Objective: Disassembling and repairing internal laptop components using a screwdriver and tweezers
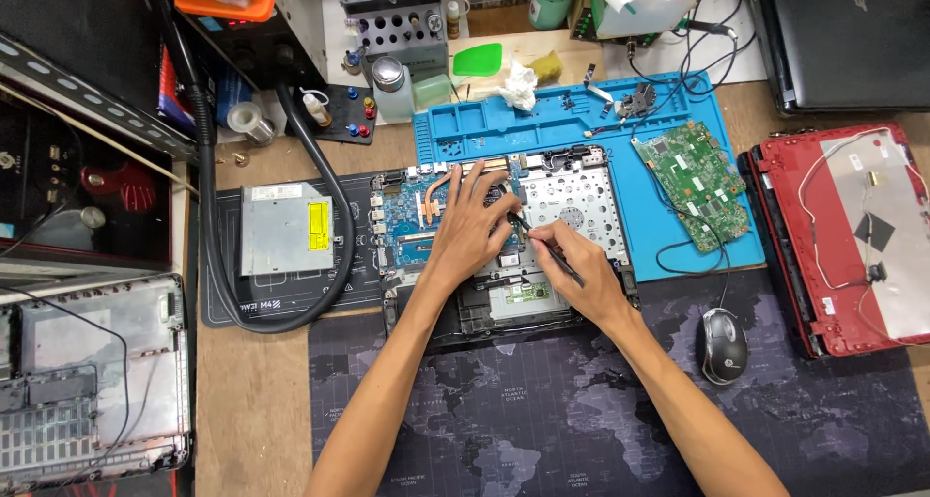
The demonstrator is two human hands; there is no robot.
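An opened laptop base (581, 201) lies at the table's middle, its blue motherboard (402, 216) with a copper heat pipe exposed. My left hand (470, 231) rests flat on the motherboard, fingers spread and pressing down. My right hand (572, 264) is closed on a thin black tool (544, 247), whose tip points at the board just beside my left fingertips. A small green board (528, 291) sits in the laptop's lower part, below both hands.
A blue work mat (659, 226) holds a loose green circuit board (699, 182) and small parts. A red laptop shell (852, 231) lies right, a mouse (722, 345) near it. A silver optical drive (286, 228) and black hose (334, 216) lie left; another open chassis (92, 381) sits bottom left.
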